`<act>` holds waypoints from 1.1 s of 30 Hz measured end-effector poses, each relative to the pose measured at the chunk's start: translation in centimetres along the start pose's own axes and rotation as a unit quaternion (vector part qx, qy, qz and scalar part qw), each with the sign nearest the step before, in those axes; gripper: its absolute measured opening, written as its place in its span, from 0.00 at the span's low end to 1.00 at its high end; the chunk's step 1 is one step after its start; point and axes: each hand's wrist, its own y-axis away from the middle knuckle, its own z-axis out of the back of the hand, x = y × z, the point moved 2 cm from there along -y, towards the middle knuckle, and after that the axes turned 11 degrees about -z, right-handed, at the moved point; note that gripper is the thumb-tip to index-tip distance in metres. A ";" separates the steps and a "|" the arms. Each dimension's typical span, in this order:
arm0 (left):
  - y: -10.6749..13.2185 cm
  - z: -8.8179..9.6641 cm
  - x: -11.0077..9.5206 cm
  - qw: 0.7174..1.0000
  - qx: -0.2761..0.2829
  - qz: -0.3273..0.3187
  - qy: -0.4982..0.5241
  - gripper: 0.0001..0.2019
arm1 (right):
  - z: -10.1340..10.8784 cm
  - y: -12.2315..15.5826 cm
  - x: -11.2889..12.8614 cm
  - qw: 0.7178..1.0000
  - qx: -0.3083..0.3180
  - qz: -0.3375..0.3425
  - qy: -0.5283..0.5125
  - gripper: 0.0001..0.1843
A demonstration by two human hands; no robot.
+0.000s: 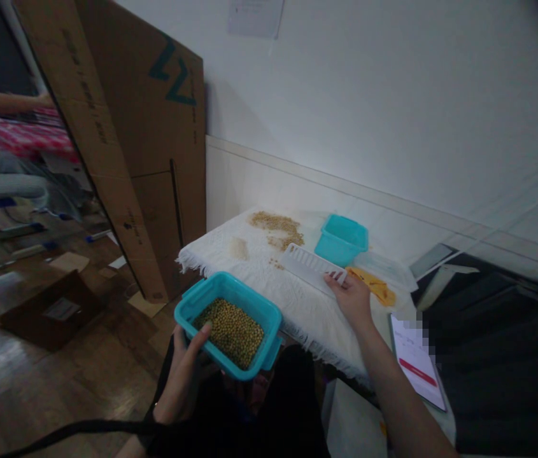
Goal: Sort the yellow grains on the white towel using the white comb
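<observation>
My left hand (pixel 187 359) grips the near left side of a teal plastic container (pixel 276 312), its thumb over the rim. Greenish-yellow beans (pixel 233 331) cover the bottom of this container, which is held in front of the table's near edge. My right hand (pixel 351 296) pinches the right end of a white slotted plastic tray (pixel 314 264) over the white cloth. Beyond the tray's left end, loose tan beans (pixel 281 226) are spread on the cloth. A second teal container (pixel 342 238) stands behind the tray; its inside bottom is hidden.
A fringed white cloth (pixel 269 296) covers the table. To the right lie a yellow cloth (pixel 376 286), a clear plastic lid (pixel 390 270) and a tablet (pixel 416 362). A tall cardboard box (pixel 154 140) stands left of the table. Another person's arm (pixel 1 100) shows at far left.
</observation>
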 end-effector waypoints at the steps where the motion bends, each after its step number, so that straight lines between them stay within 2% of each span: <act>1: 0.1 -0.1 -0.1 1.000 -0.002 0.000 0.001 0.31 | -0.1 0.2 0.1 1.000 0.000 -0.001 -0.002 0.25; 8: -0.1 -0.1 0.0 1.000 -0.008 -0.006 0.006 0.32 | -1.0 0.7 0.9 1.000 0.017 -0.002 -0.017 0.29; 16: -0.1 0.1 -0.3 1.000 -0.007 0.013 -0.006 0.31 | -2.4 0.9 1.8 0.999 0.036 0.009 -0.015 0.25; 23: -0.3 0.2 -0.3 1.000 0.004 0.012 -0.007 0.29 | -1.8 -1.1 1.6 1.000 -0.025 0.013 -0.009 0.27; 33: -0.6 0.3 -0.1 0.999 -0.030 0.012 0.004 0.32 | -3.5 -2.4 0.9 0.999 0.027 0.023 -0.020 0.25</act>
